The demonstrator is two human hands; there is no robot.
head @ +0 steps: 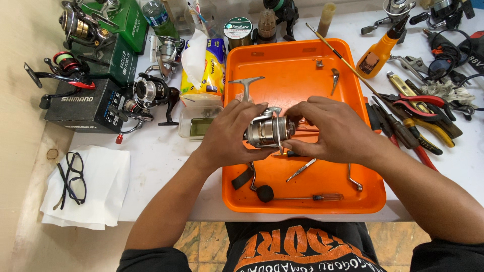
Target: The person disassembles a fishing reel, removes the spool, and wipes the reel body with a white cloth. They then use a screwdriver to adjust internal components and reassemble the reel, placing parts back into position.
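Over an orange tray (302, 60), both my hands hold a silver spinning reel (267, 130). My left hand (229, 133) grips the reel body from the left, with its foot (246, 83) sticking up and away. My right hand (327, 128) closes on the spool end from the right, fingers wrapped over the front. Loose parts lie in the tray: a small metal lever (335, 79), a thin pick tool (301, 170), a bent wire bail (354, 179), and a handle with a black knob (264, 193).
Several other reels (148, 93) and dark boxes (88, 103) crowd the table's left. Glasses (73, 179) rest on a white cloth (108, 201). Pliers (421, 103), screwdrivers, an orange oil bottle (378, 53) and a thin rod lie to the right. A tissue pack (204, 65) stands behind.
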